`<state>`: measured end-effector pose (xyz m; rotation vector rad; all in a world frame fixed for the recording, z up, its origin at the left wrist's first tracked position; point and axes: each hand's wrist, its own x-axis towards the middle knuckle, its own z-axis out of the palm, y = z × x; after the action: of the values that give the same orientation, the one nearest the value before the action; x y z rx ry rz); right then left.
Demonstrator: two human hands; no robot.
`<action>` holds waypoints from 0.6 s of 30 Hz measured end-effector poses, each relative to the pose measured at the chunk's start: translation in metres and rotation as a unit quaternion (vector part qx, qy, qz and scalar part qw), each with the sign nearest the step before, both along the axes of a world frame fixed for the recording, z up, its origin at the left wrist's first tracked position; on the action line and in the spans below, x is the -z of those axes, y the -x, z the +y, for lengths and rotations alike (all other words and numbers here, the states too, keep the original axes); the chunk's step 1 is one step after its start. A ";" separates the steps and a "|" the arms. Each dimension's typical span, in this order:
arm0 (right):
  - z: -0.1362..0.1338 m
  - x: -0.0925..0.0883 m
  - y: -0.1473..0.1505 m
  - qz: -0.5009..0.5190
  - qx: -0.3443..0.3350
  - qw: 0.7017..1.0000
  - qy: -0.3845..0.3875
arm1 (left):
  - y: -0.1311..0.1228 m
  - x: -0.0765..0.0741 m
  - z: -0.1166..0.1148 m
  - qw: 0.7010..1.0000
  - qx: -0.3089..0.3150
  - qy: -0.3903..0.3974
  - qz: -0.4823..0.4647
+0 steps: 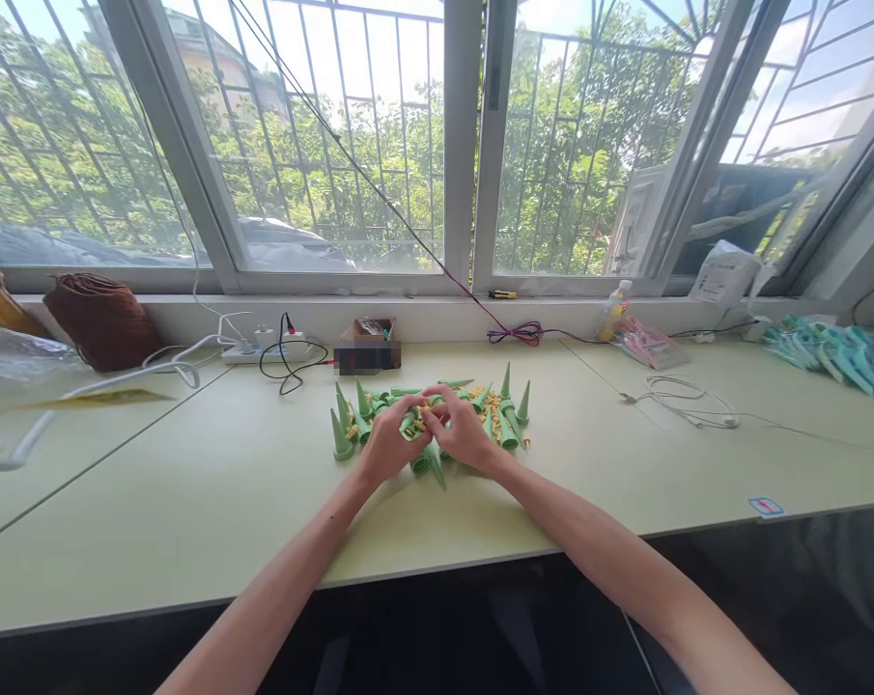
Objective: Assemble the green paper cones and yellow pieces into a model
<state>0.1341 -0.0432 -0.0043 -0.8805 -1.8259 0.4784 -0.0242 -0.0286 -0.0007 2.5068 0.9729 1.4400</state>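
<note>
A pile of several green cone-shaped parts (505, 423) mixed with small yellow pieces lies on the pale green table (190, 502), some cones upright, some on their sides. Both my hands meet over the middle of the pile. My left hand (387, 442) is closed around a green cone (409, 425). My right hand (462, 430) has its fingers curled and pinched against the same cone, at its top end. What sits between the fingertips is too small to make out.
A small cardboard box (368, 345), a power strip (263, 349) with black and white cables, and a brown spool (101, 319) stand along the window sill. White earphones (687, 401) lie at the right, teal items (831, 352) at the far right. The table's front edge runs below my forearms.
</note>
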 end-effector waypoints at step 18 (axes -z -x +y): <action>0.000 -0.001 0.000 -0.013 -0.016 1.000 0.015 | 0.000 0.001 0.003 0.998 0.058 -0.004 -0.009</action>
<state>0.1343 -0.0433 -0.0032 -0.8824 -1.8643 0.5184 -0.0244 -0.0260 -0.0020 2.5058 0.8054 1.4334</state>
